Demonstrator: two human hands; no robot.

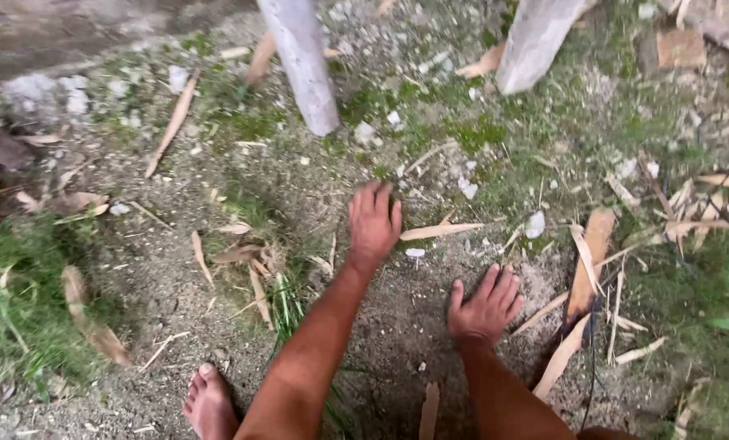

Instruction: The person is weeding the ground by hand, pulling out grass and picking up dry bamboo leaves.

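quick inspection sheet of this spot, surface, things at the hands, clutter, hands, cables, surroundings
surface: bare sandy ground with patches of moss and grass.
job's things: left hand palm down on the soil, beside a pale wood sliver; right hand flat on the soil near a brown wood strip.
clutter: dry leaves, wood shavings, white stone chips scattered about.
grippers: both hands open, holding nothing.
cables: a thin dark cord runs down by the brown strip.
surroundings: two pale posts stand in the ground; a bare foot at lower left.
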